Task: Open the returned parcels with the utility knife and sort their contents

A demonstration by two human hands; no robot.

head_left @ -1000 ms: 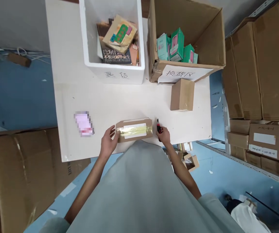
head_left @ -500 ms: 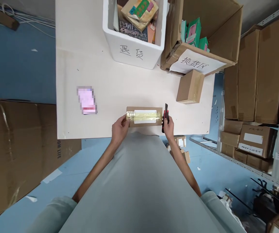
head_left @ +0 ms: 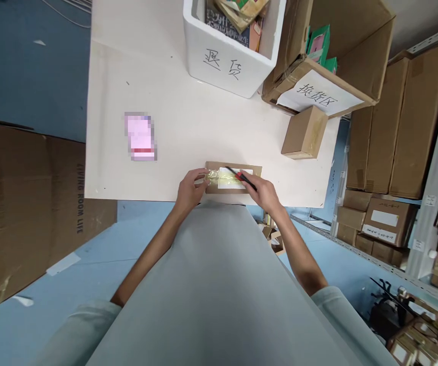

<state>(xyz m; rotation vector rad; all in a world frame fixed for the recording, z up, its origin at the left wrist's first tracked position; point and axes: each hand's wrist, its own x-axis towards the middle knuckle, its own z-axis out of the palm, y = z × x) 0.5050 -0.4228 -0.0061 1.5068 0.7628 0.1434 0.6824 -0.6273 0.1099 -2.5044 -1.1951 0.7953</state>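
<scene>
A small cardboard box (head_left: 214,188) lies near the front edge of the table, its top covered by a white label (head_left: 224,183) and shiny yellowish tape (head_left: 214,175). My left hand (head_left: 190,190) grips the box's left end between thumb and fingers. In my right hand (head_left: 266,194) is a red and black utility knife (head_left: 242,177). Its tip points up and left over the label; whether it touches the tape I cannot tell.
A white foam bin (head_left: 226,71) with books and an open carton (head_left: 333,94) with green boxes stand at the back. A brown box (head_left: 305,133) sits at right, a blurred pink item (head_left: 141,137) at left. Shelved cartons (head_left: 381,218) line the right side.
My right hand has brought the utility knife from beside the box's right end to over its top, turning it to point left. My left hand stays at the left end. The view has shifted.
</scene>
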